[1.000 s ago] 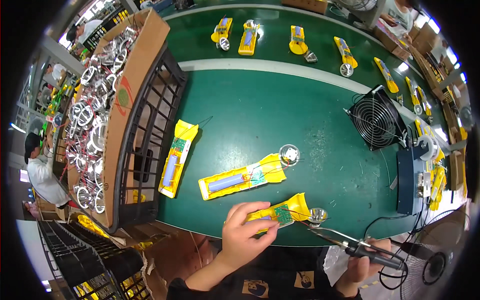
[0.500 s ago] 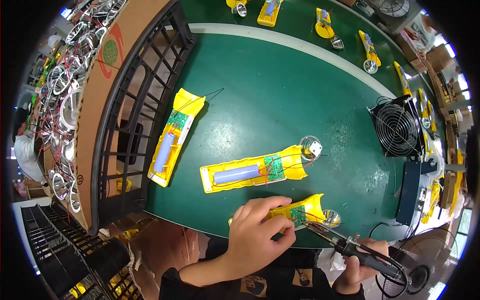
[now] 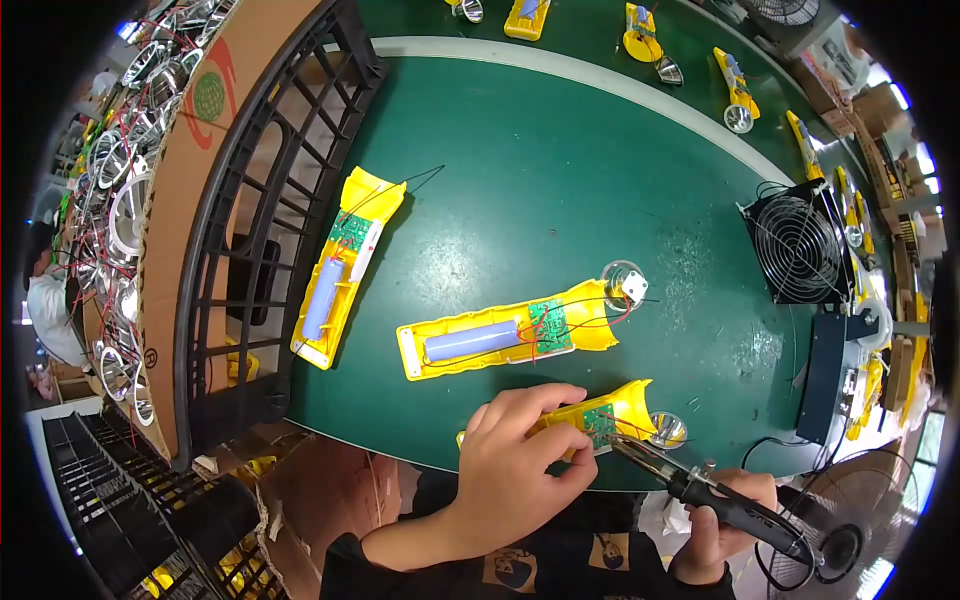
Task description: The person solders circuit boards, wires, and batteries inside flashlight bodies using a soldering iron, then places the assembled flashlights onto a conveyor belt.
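My left hand (image 3: 525, 460) is closed on the nearest yellow flashlight housing (image 3: 630, 408) at the table's front edge. Its fingers reach over the housing; whether the fingertips also pinch a wire, I cannot tell. My right hand (image 3: 725, 525) grips a black-handled soldering iron (image 3: 690, 487), its tip at the green circuit board (image 3: 600, 424) inside that housing. A silver reflector (image 3: 667, 430) lies at the housing's wide end. Farther off lies a second open yellow housing (image 3: 590, 312) with a purple battery cell (image 3: 470, 341), a board and wires. Another reflector (image 3: 624, 287) touches its end.
At left, a third housing (image 3: 322, 290) lies beside a black plastic crate (image 3: 285, 400) and a cardboard box (image 3: 165, 330) heaped with reflectors. A black fan (image 3: 800, 245) and a dark blue box (image 3: 822, 375) with cables stand at right. Several housings lie beyond the pale strip (image 3: 560, 72).
The whole view has shifted slightly. Both hands, the soldering iron and the nearest housing keep almost the same places relative to each other.
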A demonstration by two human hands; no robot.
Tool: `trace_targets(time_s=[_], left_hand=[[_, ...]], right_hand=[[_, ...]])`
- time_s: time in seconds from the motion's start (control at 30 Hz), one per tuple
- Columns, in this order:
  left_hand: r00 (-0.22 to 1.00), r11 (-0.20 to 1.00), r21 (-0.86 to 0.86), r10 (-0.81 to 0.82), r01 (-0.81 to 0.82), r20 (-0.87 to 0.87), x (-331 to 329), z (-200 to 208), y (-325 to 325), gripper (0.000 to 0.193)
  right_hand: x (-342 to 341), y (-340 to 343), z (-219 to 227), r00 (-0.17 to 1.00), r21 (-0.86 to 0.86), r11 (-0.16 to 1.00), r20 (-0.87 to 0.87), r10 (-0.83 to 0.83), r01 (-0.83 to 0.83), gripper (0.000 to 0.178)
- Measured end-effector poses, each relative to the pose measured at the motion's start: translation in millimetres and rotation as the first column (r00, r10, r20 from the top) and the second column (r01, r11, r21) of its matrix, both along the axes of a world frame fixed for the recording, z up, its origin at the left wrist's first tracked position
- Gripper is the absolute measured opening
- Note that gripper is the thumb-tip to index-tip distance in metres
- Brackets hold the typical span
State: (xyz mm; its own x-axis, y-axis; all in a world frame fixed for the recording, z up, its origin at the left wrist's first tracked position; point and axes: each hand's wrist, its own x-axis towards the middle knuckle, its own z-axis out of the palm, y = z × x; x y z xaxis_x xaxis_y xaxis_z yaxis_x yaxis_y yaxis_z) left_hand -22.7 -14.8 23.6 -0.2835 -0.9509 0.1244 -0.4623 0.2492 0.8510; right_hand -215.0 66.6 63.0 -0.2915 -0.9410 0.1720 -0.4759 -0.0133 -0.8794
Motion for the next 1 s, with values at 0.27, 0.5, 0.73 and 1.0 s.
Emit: trace_targets(time_s=[0.27, 0.5, 0.73, 1.0], left_hand=[[1.000, 1.000, 0.003, 0.002, -0.002, 0.006, -0.7, 0.0, -0.2, 0.013], [1.000, 1.000, 0.019, -0.003, 0.003, 0.009, -1.0, 1.7, -0.6, 0.013], [1.000, 1.000, 0.021, 0.000, 0.000, -0.001, -1.3, 1.5, -0.9, 0.013], [1.000, 1.000, 0.023, 0.005, -0.005, 0.004, -2.9, 1.0, 0.3, 0.012]], right_hand=[[0.1, -0.6, -0.2, 0.999, 0.007, 1.000, -0.044, 0.007, -0.007, 0.031], [1.2, -0.9, -1.9, 0.997, -0.024, 1.000, -0.072, -0.014, 0.013, 0.031], [2.0, 0.0, -0.7, 0.998, 0.012, 1.000, -0.053, 0.017, -0.017, 0.030], [2.9, 4.8, 1.5, 0.981, -0.254, 0.949, -0.004, -0.193, 0.186, 0.039]])
